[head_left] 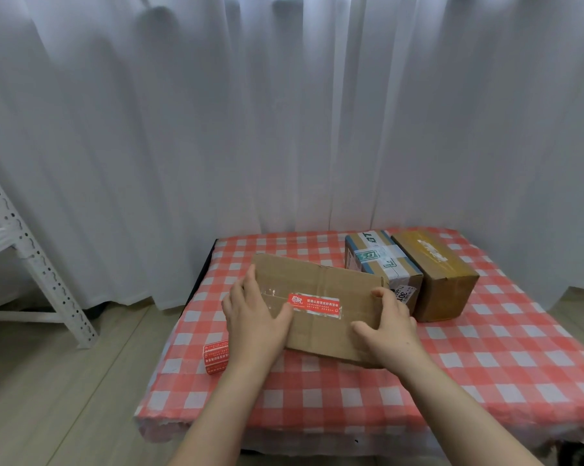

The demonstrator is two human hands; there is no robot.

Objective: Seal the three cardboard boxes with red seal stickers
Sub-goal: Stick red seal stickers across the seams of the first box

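I saw the big flat box [321,280] lying near the middle of the table [485,364], a bit closer to the left edge. A red sticker [314,305] was stuck across the line where its top flaps met.

The left hand [253,314] lay flat on the left end of the box. Its fingers were straight and close together, and they reached to the box's left edge. Its thumb pointed at the sticker and came just beside the sticker's left end.

The right hand [388,327] held the right end of the box. Its fingers curled over the far right corner of the box and its thumb pressed on the top, nearer to me. The sticker sat between the two hands.

A roll of red stickers [216,356] lay near the left edge of the table, just beside the left wrist.

Two more boxes stood side by side and touching at the far edge of the table, toward the right corner. The taped box [381,260] was just behind the right hand. The brown box [442,280] was to its right.
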